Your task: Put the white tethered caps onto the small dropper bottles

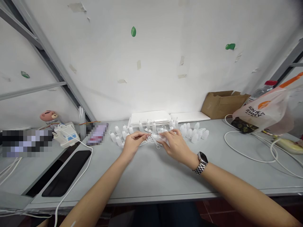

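Several small translucent white bottles (194,138) stand and lie on the grey table (146,176), some with thin needle-like tips. My left hand (134,142) has its thumb and fingers pinched together at a small white piece in the middle of the group. Beside it, my right hand (174,143), with a watch on the wrist, is curled around a small translucent bottle, partly hidden by the fingers. Loose white ringed pieces (157,147) lie between and under the two hands.
White flat sheets (151,117) lie behind the bottles. At the right are a cardboard box (221,105), a plastic bag (267,115) and loops of white cable. A black phone (67,173), another phone (97,134) and a charger (67,135) lie at the left.
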A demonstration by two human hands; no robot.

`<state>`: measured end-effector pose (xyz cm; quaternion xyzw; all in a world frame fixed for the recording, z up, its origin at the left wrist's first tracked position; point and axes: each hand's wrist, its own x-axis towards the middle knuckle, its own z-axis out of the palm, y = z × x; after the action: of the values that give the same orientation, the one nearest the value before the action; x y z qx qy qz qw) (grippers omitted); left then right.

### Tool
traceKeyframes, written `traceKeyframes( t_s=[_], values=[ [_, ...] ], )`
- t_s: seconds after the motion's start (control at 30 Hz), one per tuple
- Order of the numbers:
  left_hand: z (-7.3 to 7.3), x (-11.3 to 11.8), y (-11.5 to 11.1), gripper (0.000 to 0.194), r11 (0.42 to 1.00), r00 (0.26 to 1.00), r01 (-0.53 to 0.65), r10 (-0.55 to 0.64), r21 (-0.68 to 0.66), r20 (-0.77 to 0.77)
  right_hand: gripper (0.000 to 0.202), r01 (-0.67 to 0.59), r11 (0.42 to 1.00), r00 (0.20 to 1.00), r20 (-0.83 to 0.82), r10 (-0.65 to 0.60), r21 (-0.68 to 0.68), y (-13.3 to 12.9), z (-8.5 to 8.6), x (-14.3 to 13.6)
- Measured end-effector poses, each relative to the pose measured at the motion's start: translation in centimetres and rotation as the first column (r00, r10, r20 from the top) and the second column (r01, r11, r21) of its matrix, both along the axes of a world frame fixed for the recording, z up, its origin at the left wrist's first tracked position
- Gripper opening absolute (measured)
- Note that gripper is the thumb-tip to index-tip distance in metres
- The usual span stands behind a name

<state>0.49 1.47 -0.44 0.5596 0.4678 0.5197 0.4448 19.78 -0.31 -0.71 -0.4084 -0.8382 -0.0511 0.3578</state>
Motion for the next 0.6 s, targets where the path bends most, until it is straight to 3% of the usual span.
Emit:
traceKeyframes(
  t_s=[0.07,0.13,0.2,0.27,0.37,0.43,0.6],
  values=[
    [-0.3,0.0,0.1,0.023,0.998,0.993,-0.049,0.054,0.041,-0.105,0.02,0.022,0.997,0.997,-0.071,-0.027,-0.069,0.4,0.3,0.4],
    [-0.9,-0.2,0.3,0.022,0.984,0.953,-0.098,0.135,0.146,-0.27,0.022,0.014,0.984,0.968,-0.245,-0.058,-0.18,0.9,0.8,1.0],
    [-1.6,-0.2,0.4,0.02,0.957,0.87,-0.079,0.203,0.28,-0.449,0.023,-0.038,0.963,0.901,-0.426,-0.081,-0.265,1.4,1.5,1.7],
    [-2.3,-0.2,0.4,0.023,0.939,0.76,-0.004,0.226,0.344,-0.609,0.024,-0.043,0.967,0.837,-0.537,-0.101,-0.25,1.8,2.4,2.6],
    [-2.9,0.0,0.3,0.026,0.943,0.602,0.081,0.211,0.322,-0.77,0.027,0.127,0.973,0.757,-0.616,-0.22,-0.192,2.4,3.5,4.0],
    [-3.0,0.1,0.3,0.026,0.953,0.541,0.096,0.193,0.288,-0.819,0.029,0.186,0.955,0.72,-0.63,-0.292,-0.23,2.8,4.0,4.9],
    [-3.4,0.0,0.6,0.023,0.959,0.487,0.095,0.19,0.268,-0.852,0.027,0.066,0.907,0.725,-0.605,-0.33,-0.417,4.1,3.6,6.4]
  ],
)
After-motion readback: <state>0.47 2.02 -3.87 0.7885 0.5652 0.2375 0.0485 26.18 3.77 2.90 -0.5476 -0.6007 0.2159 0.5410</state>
